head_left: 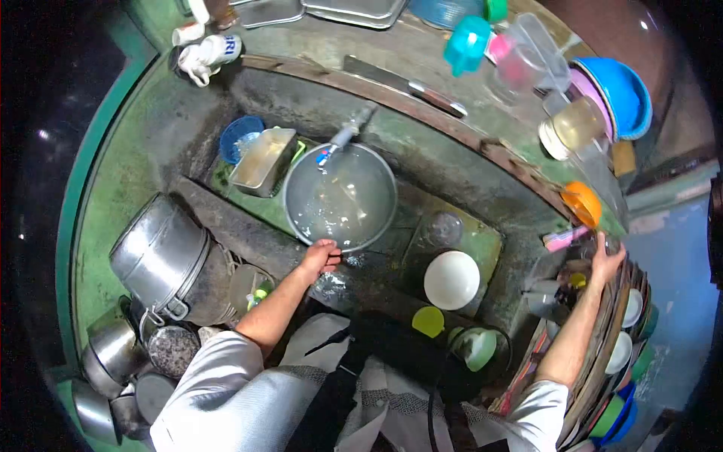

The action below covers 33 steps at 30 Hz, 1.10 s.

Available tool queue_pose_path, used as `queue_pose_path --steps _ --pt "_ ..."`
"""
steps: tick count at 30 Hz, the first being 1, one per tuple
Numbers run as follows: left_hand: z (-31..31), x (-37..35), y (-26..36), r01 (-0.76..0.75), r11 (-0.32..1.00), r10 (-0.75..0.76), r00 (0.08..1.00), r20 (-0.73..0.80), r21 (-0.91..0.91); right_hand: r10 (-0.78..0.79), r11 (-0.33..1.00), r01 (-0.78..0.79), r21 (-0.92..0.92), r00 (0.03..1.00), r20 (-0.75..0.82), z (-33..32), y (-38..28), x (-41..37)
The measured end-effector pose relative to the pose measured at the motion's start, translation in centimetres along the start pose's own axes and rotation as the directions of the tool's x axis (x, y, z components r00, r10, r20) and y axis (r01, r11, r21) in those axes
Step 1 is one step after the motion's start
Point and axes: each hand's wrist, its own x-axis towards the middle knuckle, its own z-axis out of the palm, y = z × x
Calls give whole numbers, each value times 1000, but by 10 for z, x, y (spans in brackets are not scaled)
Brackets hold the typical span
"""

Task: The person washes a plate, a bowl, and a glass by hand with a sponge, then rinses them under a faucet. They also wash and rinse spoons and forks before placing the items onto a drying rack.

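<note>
- We see the big tub (392, 188) near the middle of the picture, with cloudy water (346, 200) in it, under the tap (325, 157).
- Our left hand (322, 258) is at the tub's lower edge. Its fingers are curled, and we see nothing in them. We cannot tell if this grip is on the rim or just beside it.
- Our right hand (605, 260) reaches far to the right of the picture. It is up against a clear cup (612, 244), by the top of the rack (619, 301). We cannot tell how tight this grip is.
- If our fingers are wet, the cup could slip and fall, because it looks smooth.
- If our right arm swings, it could bump the orange bowl (582, 203) just above it.
- A hard pull on the tub could make the water slop out over the front.
- The white bowl (452, 280), to the right of the tub, could get knocked if the tub slides that way.
- At the top, the big knife (410, 87) lies along the edge of the bench (301, 47). A bump could tip it down, and that could cut us.
</note>
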Motion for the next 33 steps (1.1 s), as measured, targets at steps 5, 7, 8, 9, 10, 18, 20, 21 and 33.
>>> queue_pose_path --steps 5,7,8,9,10,18,20,21,33 --pt "-28 78 33 -37 999 36 999 20 38 -178 984 175 -42 979 -102 8 29 -24" --pt "-28 131 35 -89 996 89 996 14 -19 -126 991 122 -55 988 -88 -15 3 -69" --pt "-25 163 31 -150 986 150 989 -6 -70 -213 976 215 25 974 -72 -20 10 -88" --pt "-19 193 30 -135 987 137 991 9 -81 -148 989 147 27 989 25 -26 25 -104" --pt "-10 222 28 -226 974 226 974 -14 10 -199 967 184 173 977 72 -31 25 -133" --pt "45 412 -50 -399 739 459 888 27 543 99 993 -54 -108 872 478 -95 16 -275" --pt "35 257 68 -287 810 192 954 232 510 94 995 -66 -75 875 474 -98 53 -281" --pt "34 277 50 -357 730 251 933 256 584 108 994 -107 -31 865 489 -98 42 -281" --pt "-35 126 52 -540 828 533 842 88 153 -70 990 -22 141 788 612 -25 -54 -259"
